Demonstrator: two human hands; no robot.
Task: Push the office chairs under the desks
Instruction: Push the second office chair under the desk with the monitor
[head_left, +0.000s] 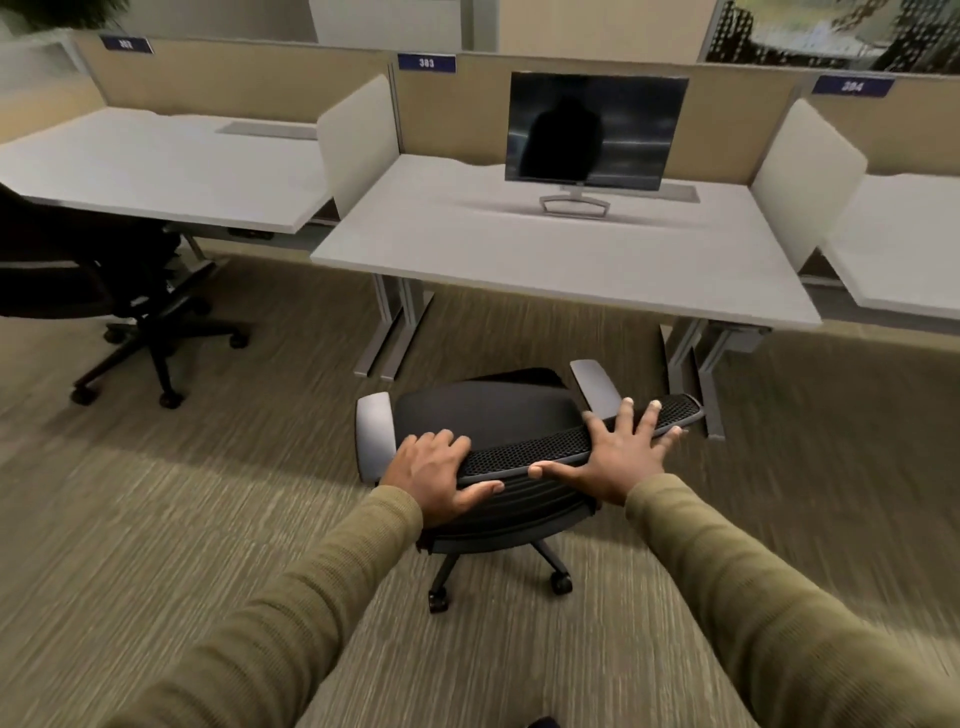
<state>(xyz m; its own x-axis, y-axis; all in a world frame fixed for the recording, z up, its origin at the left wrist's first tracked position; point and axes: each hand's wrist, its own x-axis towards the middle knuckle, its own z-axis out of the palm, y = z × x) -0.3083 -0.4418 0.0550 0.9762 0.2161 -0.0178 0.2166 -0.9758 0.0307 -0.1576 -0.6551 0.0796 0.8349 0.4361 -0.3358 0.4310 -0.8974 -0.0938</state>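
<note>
Chairs, two in view, both black, on striped carpet (156, 519). Far left: second chair (78, 270) parked at the left desk (156, 171), seat partly under the top, wheeled base out on the floor. Centre: nearer chair (498, 415) stands in front of the middle desk (519, 249), well clear of its edge, grey armrests pointing toward it. Left hand (436, 473) curled over the left end of the mesh backrest top, fingers over the front, thumb behind: gripping it. Right hand (621, 457) lies flat on the right part of the same rim, fingers spread wide apart, not closed around it. Olive sleeves on both arms. Monitor (592, 130), screen dark, sits at the back of the middle desk. Right desk (904, 244) only partly in frame.
</note>
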